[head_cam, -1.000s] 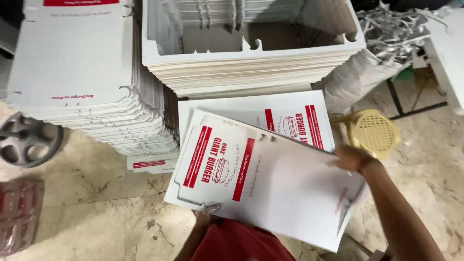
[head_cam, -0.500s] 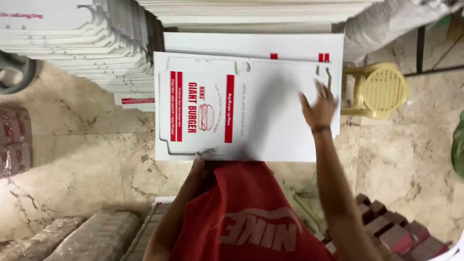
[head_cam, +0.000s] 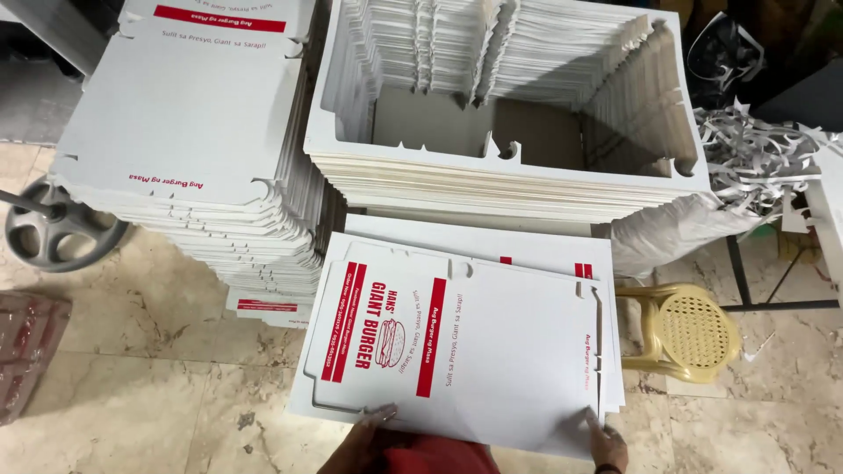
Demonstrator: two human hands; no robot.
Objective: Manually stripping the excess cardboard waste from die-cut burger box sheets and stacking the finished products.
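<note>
Flat cardboard sheets [head_cam: 492, 351], white with red stripes and a burger drawing, lie in a small pile on the marble floor [head_cam: 149, 369], right in front of the person. The left hand [head_cam: 364, 443] rests its fingers [head_cam: 384, 411] flat on the near edge of the top sheet, and the right hand [head_cam: 608, 443] presses its fingers [head_cam: 590, 418] on the near right corner; both hands are spread and pressing down, not clenched around anything. Half a second ago the right hand lay farther up, near the sheet's right edge, and a second ago the sheet was tilted and off the pile (it seems to have just been laid down). Now it sits roughly square on the sheets beneath, which reads as the placing being finished. Right of the pile stands a yellow plastic stool [head_cam: 689, 329]. To the left is a grey wheel [head_cam: 61, 230]. Behind rise a tall stack of printed sheets [head_cam: 184, 132] and a stack of cut-out frames [head_cam: 500, 167], with paper scraps [head_cam: 755, 149] at the far right.
</note>
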